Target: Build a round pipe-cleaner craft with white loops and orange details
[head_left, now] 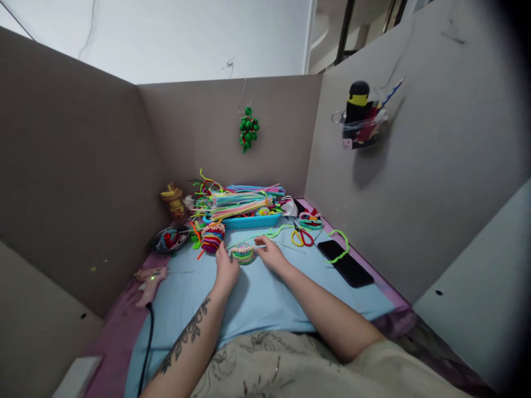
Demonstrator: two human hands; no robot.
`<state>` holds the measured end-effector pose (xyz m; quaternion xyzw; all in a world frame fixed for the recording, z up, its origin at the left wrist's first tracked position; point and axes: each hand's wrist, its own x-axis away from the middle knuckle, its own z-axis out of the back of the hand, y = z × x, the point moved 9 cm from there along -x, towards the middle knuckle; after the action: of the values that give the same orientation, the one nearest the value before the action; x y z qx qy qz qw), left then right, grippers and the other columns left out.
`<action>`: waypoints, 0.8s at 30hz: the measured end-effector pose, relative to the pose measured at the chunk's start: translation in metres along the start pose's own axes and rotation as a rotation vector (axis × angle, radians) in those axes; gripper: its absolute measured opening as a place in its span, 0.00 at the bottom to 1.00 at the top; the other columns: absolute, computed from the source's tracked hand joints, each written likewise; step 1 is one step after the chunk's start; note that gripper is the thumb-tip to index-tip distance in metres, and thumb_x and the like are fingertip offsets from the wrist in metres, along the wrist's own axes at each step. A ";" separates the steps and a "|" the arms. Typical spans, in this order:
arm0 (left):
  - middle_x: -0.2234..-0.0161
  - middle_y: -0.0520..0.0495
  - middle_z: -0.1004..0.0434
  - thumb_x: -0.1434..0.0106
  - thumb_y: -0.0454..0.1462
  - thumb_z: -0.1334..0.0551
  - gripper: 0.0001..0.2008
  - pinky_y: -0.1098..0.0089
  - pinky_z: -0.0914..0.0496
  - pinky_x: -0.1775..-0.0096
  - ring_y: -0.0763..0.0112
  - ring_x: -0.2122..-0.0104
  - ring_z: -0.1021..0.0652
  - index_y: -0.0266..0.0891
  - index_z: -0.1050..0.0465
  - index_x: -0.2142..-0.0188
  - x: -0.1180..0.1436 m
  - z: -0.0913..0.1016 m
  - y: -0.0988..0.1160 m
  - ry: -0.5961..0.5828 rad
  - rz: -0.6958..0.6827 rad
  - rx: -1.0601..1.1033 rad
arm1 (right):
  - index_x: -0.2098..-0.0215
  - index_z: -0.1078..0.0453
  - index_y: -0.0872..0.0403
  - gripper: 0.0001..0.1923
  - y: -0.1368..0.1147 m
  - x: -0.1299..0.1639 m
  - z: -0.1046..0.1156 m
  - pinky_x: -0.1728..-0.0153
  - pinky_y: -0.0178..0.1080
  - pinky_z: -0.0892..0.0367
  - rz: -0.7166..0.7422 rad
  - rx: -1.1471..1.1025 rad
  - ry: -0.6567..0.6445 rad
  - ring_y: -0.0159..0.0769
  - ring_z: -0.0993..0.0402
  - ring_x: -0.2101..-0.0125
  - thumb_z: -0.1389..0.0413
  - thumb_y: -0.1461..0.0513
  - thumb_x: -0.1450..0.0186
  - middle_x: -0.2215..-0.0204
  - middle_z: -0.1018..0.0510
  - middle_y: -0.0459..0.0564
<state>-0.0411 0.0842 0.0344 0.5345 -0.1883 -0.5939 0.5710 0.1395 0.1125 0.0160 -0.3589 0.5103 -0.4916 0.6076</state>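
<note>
A small rounded piece of coiled pastel pipe cleaners (243, 254), green, pink and cream, sits on the blue cloth between my hands. My left hand (227, 269) is closed at its left edge, thumb against it. At its right side, my right hand (271, 255) pinches what looks like a pale pipe cleaner end; the fingertips are small and partly hidden. Just beyond my left fingers stands a rainbow-striped pipe cleaner piece (213, 239) with a cream top. A light green pipe cleaner (274, 233) curves behind my right hand.
A blue tray (249, 222) heaped with pipe cleaners stands behind. To the right lie scissors (302, 237) and a black phone (346, 264). At left are a pink glue gun (151, 283) with its cord and a dark bowl (157, 243). Grey partitions (228, 143) enclose the table.
</note>
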 end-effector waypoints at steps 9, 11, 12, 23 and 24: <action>0.67 0.44 0.24 0.45 0.41 0.41 0.11 0.71 0.32 0.66 0.68 0.66 0.25 0.37 0.25 0.68 0.009 0.001 0.047 -0.184 -0.130 0.229 | 0.69 0.24 0.54 0.09 -0.029 0.019 -0.024 0.75 0.31 0.41 -0.018 -0.543 -0.301 0.28 0.35 0.73 0.39 0.59 0.48 0.66 0.28 0.49; 0.69 0.45 0.24 0.45 0.41 0.40 0.11 0.72 0.32 0.67 0.68 0.67 0.25 0.36 0.25 0.69 0.009 -0.002 0.044 -0.193 -0.105 0.249 | 0.69 0.23 0.54 0.09 -0.031 0.021 -0.026 0.76 0.32 0.42 -0.009 -0.571 -0.320 0.29 0.36 0.73 0.39 0.59 0.48 0.66 0.28 0.49; 0.70 0.46 0.24 0.44 0.41 0.41 0.11 0.73 0.32 0.68 0.69 0.69 0.26 0.35 0.26 0.69 0.009 -0.003 0.043 -0.199 -0.098 0.259 | 0.68 0.23 0.53 0.10 -0.034 0.022 -0.026 0.75 0.32 0.42 0.003 -0.578 -0.331 0.29 0.36 0.72 0.39 0.59 0.48 0.66 0.29 0.50; 0.70 0.46 0.23 0.42 0.38 0.43 0.10 0.73 0.32 0.70 0.71 0.71 0.25 0.36 0.26 0.66 0.012 0.008 0.052 -0.205 -0.183 0.158 | 0.58 0.26 0.49 0.13 -0.057 0.032 -0.024 0.71 0.34 0.39 0.151 -0.401 -0.408 0.30 0.36 0.71 0.43 0.57 0.41 0.70 0.32 0.48; 0.68 0.46 0.23 0.42 0.37 0.43 0.10 0.73 0.31 0.69 0.71 0.70 0.25 0.37 0.26 0.65 0.012 0.009 0.053 -0.208 -0.213 0.130 | 0.59 0.26 0.50 0.13 -0.058 0.032 -0.024 0.68 0.35 0.38 0.156 -0.386 -0.416 0.31 0.35 0.69 0.44 0.57 0.41 0.69 0.31 0.48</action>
<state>-0.0206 0.0552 0.0768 0.5228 -0.2270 -0.6898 0.4464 0.1024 0.0683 0.0559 -0.5208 0.4848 -0.2532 0.6555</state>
